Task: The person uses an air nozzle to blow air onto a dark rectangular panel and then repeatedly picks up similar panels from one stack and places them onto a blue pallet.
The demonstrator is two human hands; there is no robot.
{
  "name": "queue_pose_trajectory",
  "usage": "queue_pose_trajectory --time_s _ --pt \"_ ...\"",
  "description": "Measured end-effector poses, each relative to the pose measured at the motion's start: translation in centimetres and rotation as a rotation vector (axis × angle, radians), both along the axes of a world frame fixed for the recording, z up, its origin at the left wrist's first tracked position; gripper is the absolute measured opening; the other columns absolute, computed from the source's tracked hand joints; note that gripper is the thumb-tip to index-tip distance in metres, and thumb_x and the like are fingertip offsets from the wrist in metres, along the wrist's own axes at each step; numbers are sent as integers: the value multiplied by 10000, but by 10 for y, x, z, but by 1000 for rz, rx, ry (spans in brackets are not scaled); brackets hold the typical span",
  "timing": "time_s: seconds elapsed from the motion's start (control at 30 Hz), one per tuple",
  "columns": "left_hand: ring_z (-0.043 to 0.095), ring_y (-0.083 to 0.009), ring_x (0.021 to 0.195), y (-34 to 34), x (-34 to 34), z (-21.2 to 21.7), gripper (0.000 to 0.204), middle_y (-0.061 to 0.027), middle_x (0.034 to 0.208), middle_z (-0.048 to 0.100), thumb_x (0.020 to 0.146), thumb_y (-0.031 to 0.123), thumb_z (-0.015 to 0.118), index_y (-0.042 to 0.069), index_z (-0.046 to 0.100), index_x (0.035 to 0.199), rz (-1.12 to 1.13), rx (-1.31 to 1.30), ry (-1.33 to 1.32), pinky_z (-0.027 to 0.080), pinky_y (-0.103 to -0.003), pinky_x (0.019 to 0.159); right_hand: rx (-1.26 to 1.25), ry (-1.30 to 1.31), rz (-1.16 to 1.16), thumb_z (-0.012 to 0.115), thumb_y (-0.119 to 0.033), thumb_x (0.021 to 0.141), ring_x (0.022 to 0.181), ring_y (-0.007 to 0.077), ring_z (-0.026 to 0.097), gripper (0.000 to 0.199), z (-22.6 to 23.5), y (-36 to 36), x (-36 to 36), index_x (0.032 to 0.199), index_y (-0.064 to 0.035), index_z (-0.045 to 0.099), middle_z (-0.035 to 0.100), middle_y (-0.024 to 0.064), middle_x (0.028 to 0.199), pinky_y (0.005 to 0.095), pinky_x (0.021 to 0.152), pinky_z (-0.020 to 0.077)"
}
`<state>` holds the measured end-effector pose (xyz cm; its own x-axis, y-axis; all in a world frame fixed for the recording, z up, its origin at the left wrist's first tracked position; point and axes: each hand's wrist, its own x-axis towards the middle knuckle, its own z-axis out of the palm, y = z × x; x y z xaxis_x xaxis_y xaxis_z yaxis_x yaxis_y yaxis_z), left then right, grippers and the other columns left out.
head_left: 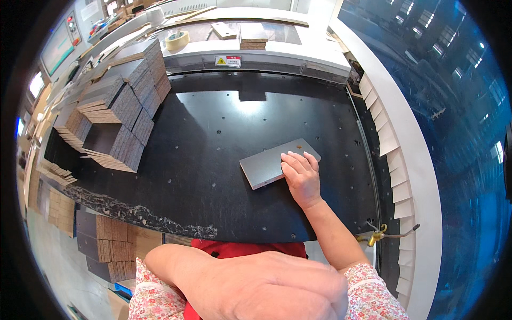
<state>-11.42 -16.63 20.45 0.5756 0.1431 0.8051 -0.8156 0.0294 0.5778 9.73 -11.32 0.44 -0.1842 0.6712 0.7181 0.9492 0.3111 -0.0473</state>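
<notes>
A grey rectangular board (269,164) with a small brown spot near its right end lies at an angle on the black table. My right hand (302,177) is closed over the board's near edge toward the right end, fingers on its top face. My left hand (298,288) is large and close in the foreground, crossing in front of my body to the right. Its fingers look bent and together; their tips, and anything in them, are hidden.
Stacks of grey-faced particleboard pieces (125,96) stand on the black table (213,138) at left. More boards (109,240) sit below its edge. Behind are a white machine beam (256,61) and a tape roll (177,40). A brass fitting (376,234) is at right.
</notes>
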Motion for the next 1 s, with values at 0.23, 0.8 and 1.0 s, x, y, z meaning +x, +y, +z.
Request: queue_pose_trajectory --time_s 0.23,0.8,1.0 --pt "628 -271 752 19 6 17 224 -144 917 640 978 195 633 -15 631 902 191 83 -47 520 -379 691 -25 -2 -6 690 -77 819 1148 179 626 105 2 0 1 913 -123 678 705 2 1161 398 1067 378" --pt "618 -256 813 12 17 22 187 -155 972 638 973 179 614 -3 576 972 469 17 -151 526 -362 741 1 14 26 673 -88 832 1143 167 629 97 -5 2 2 921 -124 689 704 -7 1159 393 1042 388" --pt "611 -247 912 9 11 24 222 -159 1047 634 973 190 609 -10 575 1062 440 54 -137 514 -358 803 -21 12 14 679 -83 829 1145 169 629 91 2 0 0 911 -124 687 708 -9 1149 384 1050 389"
